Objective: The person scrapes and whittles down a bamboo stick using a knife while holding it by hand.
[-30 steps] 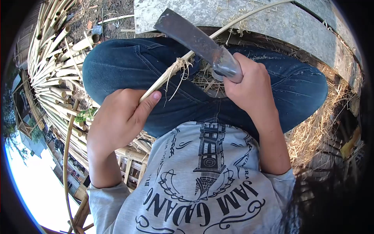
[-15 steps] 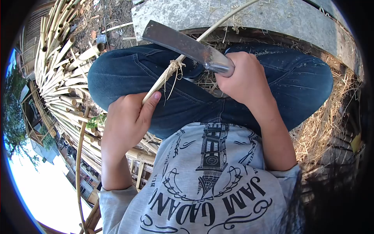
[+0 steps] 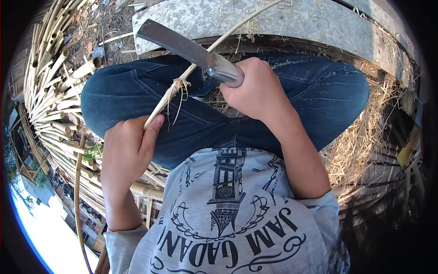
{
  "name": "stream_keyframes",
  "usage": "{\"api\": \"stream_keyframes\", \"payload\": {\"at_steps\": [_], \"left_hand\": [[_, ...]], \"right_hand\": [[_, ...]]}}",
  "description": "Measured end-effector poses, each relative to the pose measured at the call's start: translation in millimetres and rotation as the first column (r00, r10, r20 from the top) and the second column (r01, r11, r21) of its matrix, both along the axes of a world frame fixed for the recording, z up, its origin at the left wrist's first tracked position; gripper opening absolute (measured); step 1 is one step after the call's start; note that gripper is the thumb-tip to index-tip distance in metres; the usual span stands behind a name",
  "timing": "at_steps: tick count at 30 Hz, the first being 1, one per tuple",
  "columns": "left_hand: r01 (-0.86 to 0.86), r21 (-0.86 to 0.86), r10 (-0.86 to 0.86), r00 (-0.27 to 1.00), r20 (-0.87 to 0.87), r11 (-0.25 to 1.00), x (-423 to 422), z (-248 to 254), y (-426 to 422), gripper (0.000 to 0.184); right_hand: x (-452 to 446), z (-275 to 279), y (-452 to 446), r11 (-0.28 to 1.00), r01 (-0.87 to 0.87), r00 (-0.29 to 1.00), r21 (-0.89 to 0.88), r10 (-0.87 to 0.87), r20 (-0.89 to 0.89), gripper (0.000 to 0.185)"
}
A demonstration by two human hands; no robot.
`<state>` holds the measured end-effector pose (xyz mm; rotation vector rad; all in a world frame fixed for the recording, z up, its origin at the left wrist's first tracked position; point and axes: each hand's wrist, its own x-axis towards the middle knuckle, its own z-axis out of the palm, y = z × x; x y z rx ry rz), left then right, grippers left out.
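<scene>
My left hand (image 3: pixel 129 148) is closed around the lower end of a long, pale bamboo strip (image 3: pixel 157 108), thumb along its side. The strip slants up and right across my lap and over the boards. Partway along it hangs a tuft of frayed fibres (image 3: pixel 181 85). My right hand (image 3: pixel 255 86) grips the metal handle of a machete (image 3: pixel 175 42) with a broad, square-ended blade. That blade crosses over the strip above the tuft; whether they touch I cannot tell.
My crossed legs in jeans (image 3: pixel 114 89) lie beneath both hands. A grey board (image 3: pixel 310 27) runs across the front. Many cut bamboo poles (image 3: pixel 59 116) are stacked at left, beside an upright thin pole (image 3: pixel 77 201). Shavings (image 3: pixel 356 150) pile up at right.
The whole view has shifted, so legs and board appear further left. My right hand with the machete has moved slightly left and away from the tuft. Both grips are unchanged.
</scene>
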<state>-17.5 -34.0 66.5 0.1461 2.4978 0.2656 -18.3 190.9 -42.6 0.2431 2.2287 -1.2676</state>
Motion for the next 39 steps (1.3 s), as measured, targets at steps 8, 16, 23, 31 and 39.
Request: {"api": "stream_keyframes", "payload": {"at_steps": [8, 16, 23, 31, 39], "left_hand": [[0.064, 0.034, -0.06, 0.993, -0.103, 0.997, 0.1, -3.4, -1.2, 0.048], [0.02, -0.066, -0.024, 0.998, -0.058, 0.998, 1.2, -3.3, 4.3, 0.048], [0.016, -0.054, -0.018, 0.999, -0.032, 0.998, -0.6, -1.6, 5.1, 0.047], [0.009, -0.088, -0.013, 0.999, -0.041, 0.996, 1.0, -3.4, 3.6, 0.048], [0.071, -0.022, -0.073, 0.99, -0.122, 0.997, 3.5, -4.8, -1.1, 0.051]], "right_hand": [[-13.9, -43.7, 86.3, 0.912, 0.374, 0.924, 0.168, -0.383, 0.02, 0.031], [1.5, -32.8, 37.7, 0.965, 0.184, 0.982, 0.185, -0.174, -0.07, 0.026], [-23.3, -39.7, 96.8, 0.866, 0.488, 0.858, 0.107, -0.499, 0.125, 0.035], [4.5, -25.5, 34.4, 0.976, 0.217, 0.974, -0.009, -0.216, 0.072, 0.028], [-5.3, -20.6, 91.7, 0.884, 0.466, 0.874, 0.042, -0.467, 0.135, 0.034]]}}
